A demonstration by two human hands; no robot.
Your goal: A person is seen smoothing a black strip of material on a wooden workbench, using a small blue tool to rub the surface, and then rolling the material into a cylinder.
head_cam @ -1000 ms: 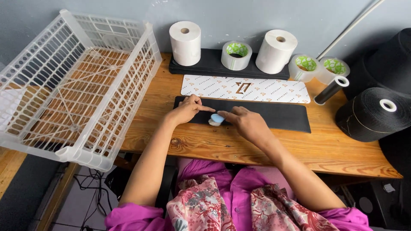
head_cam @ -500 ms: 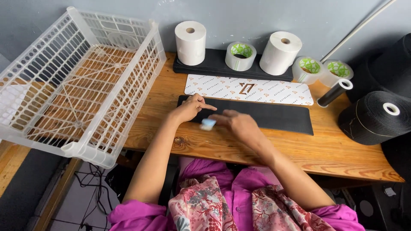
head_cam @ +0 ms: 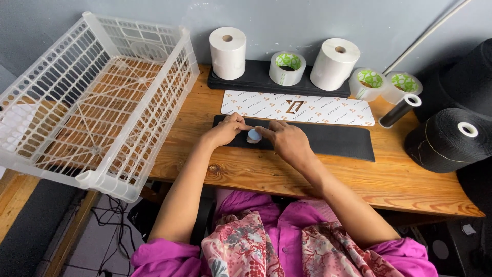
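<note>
Both hands pinch a small pale disc (head_cam: 253,135) over the black strip's (head_cam: 328,142) left end, near worktop (head_cam: 266,177) centre: left hand (head_cam: 224,131) and right hand (head_cam: 287,141) fingertips closed on its edges. Best to hold it level and press down evenly.

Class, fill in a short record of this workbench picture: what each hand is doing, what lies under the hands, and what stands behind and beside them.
left hand: fingertips on a small round pale sticker
right hand: fingers on the same sticker
under hands: long black fabric strip on wooden table
behind: patterned white flat pack, white paper rolls, green-cored tape rolls
left side: white plastic crate
right side: black thread cones
</note>
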